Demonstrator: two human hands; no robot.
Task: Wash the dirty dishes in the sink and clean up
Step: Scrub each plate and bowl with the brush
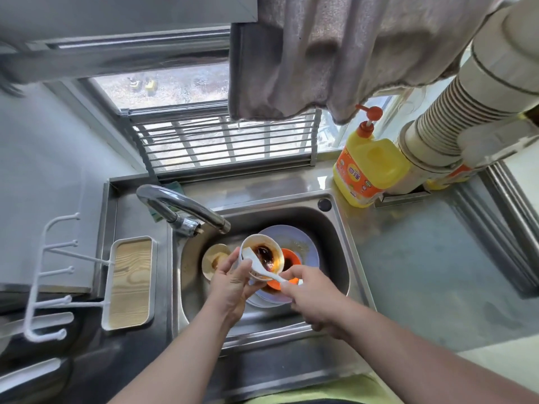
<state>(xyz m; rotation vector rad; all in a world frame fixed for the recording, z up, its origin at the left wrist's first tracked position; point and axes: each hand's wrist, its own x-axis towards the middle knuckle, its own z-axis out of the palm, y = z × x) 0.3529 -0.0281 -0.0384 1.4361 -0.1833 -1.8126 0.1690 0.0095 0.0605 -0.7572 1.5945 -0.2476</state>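
- We are looking down into the steel sink [335, 246] in the middle of the frame, where the dirty dishes are piled under the curved faucet [180, 207].
- Our left hand [233, 282] is gripping a white bowl [262, 255] from its lower left side, fingers curled round the wall, and is holding it tilted above the pile; dark sauce is sitting inside it.
- Our right hand [309, 290] is pinching the handle of a white spoon [259, 268] between thumb and fingers; the spoon's scoop is lying inside the bowl against its left wall.
- Just below and right of the bowl, an orange dish [291, 259] with dark residue is resting on a pale blue plate [297, 243], which is leaning toward the back of the sink.
- To the left of the bowl, a small cream bowl [214, 258] is sitting in the basin, partly hidden by our left fingers.
- At the upper right, a yellow detergent bottle [370, 167] with an orange pump is standing on the counter [423, 258] beside a thick white pipe [466, 118].
- A grey towel [335, 53] is hanging across the top of the frame in front of the window.
- At the left, a white tray with a wooden base [131, 282] is sitting beside the sink, next to a white hook rack [49, 275].
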